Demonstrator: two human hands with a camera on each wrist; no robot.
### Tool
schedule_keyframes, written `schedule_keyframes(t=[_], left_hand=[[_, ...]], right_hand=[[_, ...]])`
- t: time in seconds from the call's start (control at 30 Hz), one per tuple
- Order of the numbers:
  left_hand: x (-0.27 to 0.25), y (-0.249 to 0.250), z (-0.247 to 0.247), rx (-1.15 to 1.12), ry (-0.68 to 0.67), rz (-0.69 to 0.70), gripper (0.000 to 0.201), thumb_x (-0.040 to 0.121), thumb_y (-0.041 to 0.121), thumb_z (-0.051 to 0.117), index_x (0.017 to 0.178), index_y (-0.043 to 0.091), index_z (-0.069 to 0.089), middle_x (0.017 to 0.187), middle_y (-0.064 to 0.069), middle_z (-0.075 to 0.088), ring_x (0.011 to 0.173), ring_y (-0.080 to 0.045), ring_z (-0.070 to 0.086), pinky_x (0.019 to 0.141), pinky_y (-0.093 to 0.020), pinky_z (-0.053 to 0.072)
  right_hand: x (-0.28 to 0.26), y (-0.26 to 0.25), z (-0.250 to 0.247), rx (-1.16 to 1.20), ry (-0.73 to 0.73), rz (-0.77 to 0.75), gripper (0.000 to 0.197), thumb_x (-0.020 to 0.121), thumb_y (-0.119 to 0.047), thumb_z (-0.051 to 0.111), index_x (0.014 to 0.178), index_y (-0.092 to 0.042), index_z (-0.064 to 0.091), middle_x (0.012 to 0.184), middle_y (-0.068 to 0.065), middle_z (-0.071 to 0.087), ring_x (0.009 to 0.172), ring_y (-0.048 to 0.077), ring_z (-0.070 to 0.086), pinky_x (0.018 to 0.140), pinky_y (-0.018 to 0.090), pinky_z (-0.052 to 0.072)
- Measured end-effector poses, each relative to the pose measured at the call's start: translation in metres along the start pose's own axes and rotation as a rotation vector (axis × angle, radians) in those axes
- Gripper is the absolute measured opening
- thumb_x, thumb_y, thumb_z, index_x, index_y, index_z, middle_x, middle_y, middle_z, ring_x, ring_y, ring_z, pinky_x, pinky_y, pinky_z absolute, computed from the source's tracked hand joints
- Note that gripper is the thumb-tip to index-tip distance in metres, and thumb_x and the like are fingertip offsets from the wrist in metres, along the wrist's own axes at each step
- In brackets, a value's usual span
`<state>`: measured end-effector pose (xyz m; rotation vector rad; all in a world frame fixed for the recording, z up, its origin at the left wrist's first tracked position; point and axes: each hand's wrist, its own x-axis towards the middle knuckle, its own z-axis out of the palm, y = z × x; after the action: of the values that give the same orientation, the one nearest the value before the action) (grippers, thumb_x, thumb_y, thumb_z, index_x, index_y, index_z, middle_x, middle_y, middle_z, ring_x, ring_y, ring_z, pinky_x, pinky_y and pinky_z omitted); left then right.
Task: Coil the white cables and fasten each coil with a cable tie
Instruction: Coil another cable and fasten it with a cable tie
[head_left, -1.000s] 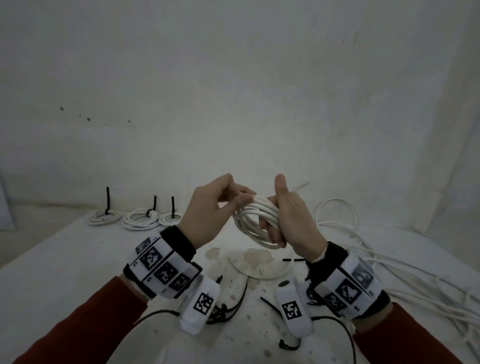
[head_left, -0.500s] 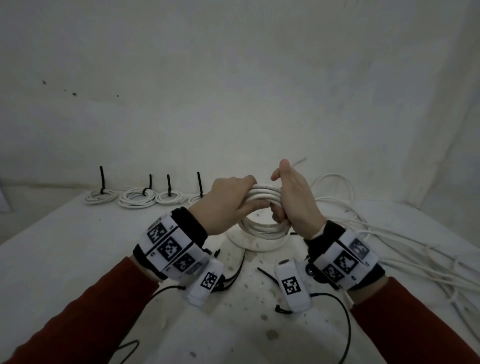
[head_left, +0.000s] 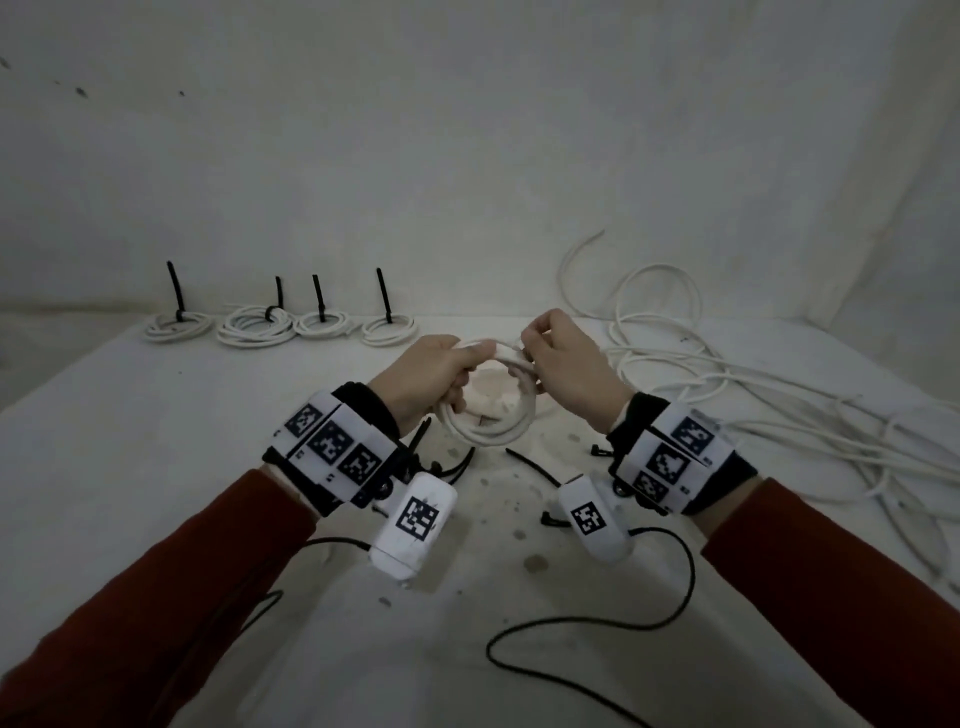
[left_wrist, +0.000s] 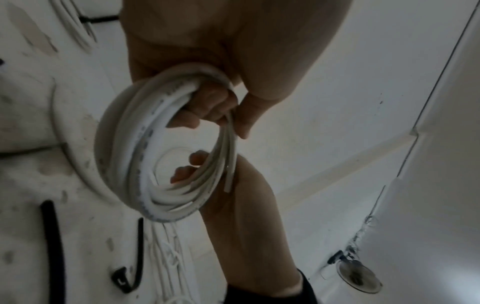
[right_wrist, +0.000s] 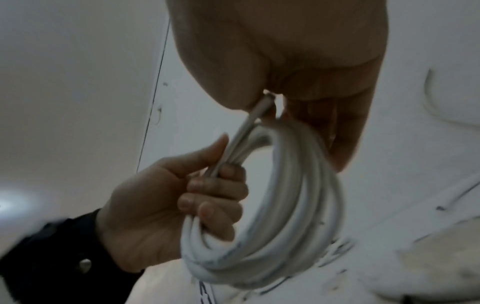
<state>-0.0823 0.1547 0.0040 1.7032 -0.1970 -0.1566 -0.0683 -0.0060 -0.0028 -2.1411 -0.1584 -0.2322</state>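
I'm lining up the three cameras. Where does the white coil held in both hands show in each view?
Head: coil centre, between left hand and right hand.
Left wrist: coil centre-left, below the palm.
Right wrist: coil centre-right, hanging from the fingers.
Shared landmark: the left hand's grip on the coil.

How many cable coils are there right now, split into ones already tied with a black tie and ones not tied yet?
Tied coils at the back of the table: 4
Untied coil held by left hand and right hand: 1
Total: 5
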Motion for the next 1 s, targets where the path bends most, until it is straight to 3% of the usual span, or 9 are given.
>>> schedule_keyframes(t=[0.1, 0.23, 0.3, 0.37, 0.47, 0.57, 0.67, 0.83, 1.0], left_hand=[[0.008, -0.010, -0.015, -0.042, 0.095, -0.071, 0.028, 0.094, 0.023, 0.055, 0.071, 0.013, 0.044, 0.041, 0.009, 0.033, 0.035, -0.008, 0.029, 0.047, -0.025, 0.034], [0.014, -0.016, -0.031, -0.150, 0.151, -0.093, 0.031, 0.098, 0.024, 0.048, 0.071, 0.011, 0.044, 0.039, 0.007, 0.035, 0.031, -0.007, 0.031, 0.042, -0.019, 0.038], [0.017, -0.015, -0.036, -0.198, 0.138, -0.075, 0.033, 0.100, 0.027, 0.042, 0.073, 0.010, 0.044, 0.039, 0.007, 0.038, 0.032, -0.005, 0.034, 0.042, -0.017, 0.040], [0.021, -0.015, -0.040, -0.226, 0.134, -0.060, 0.036, 0.102, 0.030, 0.036, 0.073, 0.010, 0.045, 0.041, 0.007, 0.040, 0.033, -0.006, 0.035, 0.042, -0.017, 0.041], [0.026, -0.013, -0.042, -0.184, 0.151, -0.027, 0.037, 0.103, 0.031, 0.034, 0.074, 0.011, 0.047, 0.042, 0.008, 0.041, 0.034, -0.006, 0.035, 0.045, -0.019, 0.042], [0.030, -0.009, -0.042, -0.099, 0.239, 0.014, 0.036, 0.101, 0.029, 0.037, 0.072, 0.010, 0.049, 0.041, 0.008, 0.040, 0.034, -0.007, 0.033, 0.049, -0.023, 0.040], [0.032, -0.004, -0.043, -0.047, 0.348, 0.097, 0.034, 0.100, 0.024, 0.041, 0.070, 0.010, 0.046, 0.052, 0.000, 0.035, 0.035, -0.006, 0.029, 0.051, -0.025, 0.034], [0.039, 0.005, -0.048, -0.006, 0.414, 0.200, 0.032, 0.100, 0.024, 0.041, 0.070, 0.011, 0.043, 0.057, 0.000, 0.038, 0.044, -0.008, 0.035, 0.050, -0.024, 0.034], [0.044, 0.012, -0.037, 0.030, 0.409, 0.292, 0.031, 0.099, 0.026, 0.043, 0.077, 0.005, 0.051, 0.056, 0.001, 0.042, 0.045, -0.009, 0.038, 0.054, -0.029, 0.037]], right_hand=[[-0.005, 0.018, -0.018, -0.240, -0.147, -0.043, 0.011, 0.095, -0.027, 0.051, 0.093, -0.018, 0.057, 0.101, 0.004, 0.064, 0.090, 0.023, 0.061, 0.082, 0.037, 0.051], [-0.030, 0.022, -0.037, -0.643, -0.594, -0.194, 0.015, 0.089, -0.035, 0.063, 0.095, -0.023, 0.068, 0.097, -0.012, 0.065, 0.078, -0.003, 0.054, 0.067, 0.008, 0.040], [-0.039, 0.025, -0.035, -0.755, -0.741, -0.197, 0.024, 0.084, -0.044, 0.068, 0.096, -0.023, 0.070, 0.096, -0.014, 0.065, 0.081, -0.001, 0.055, 0.068, 0.010, 0.042], [-0.044, 0.031, -0.029, -0.797, -0.811, -0.189, 0.030, 0.081, -0.045, 0.071, 0.097, -0.020, 0.069, 0.095, -0.009, 0.066, 0.086, 0.006, 0.057, 0.077, 0.020, 0.048], [-0.044, 0.034, -0.022, -0.789, -0.806, -0.210, 0.025, 0.082, -0.036, 0.072, 0.097, -0.016, 0.068, 0.089, -0.005, 0.066, 0.080, 0.011, 0.058, 0.076, 0.025, 0.049], [-0.037, 0.024, -0.027, -0.708, -0.724, -0.242, 0.020, 0.083, -0.033, 0.072, 0.095, -0.017, 0.070, 0.080, -0.011, 0.064, 0.071, 0.003, 0.055, 0.065, 0.013, 0.042], [-0.029, -0.002, -0.042, -0.470, -0.600, -0.256, 0.011, 0.085, -0.030, 0.070, 0.087, -0.019, 0.070, 0.066, -0.017, 0.065, 0.061, -0.001, 0.057, 0.059, 0.011, 0.041], [-0.025, -0.043, -0.061, 0.091, -0.526, -0.202, 0.008, 0.086, -0.010, 0.069, 0.090, -0.003, 0.068, 0.084, 0.011, 0.073, 0.073, 0.015, 0.063, 0.069, 0.025, 0.052], [-0.007, -0.052, -0.043, 0.099, -0.372, -0.258, 0.006, 0.084, -0.015, 0.072, 0.085, -0.010, 0.069, 0.075, 0.003, 0.073, 0.060, 0.001, 0.060, 0.056, 0.012, 0.043]])
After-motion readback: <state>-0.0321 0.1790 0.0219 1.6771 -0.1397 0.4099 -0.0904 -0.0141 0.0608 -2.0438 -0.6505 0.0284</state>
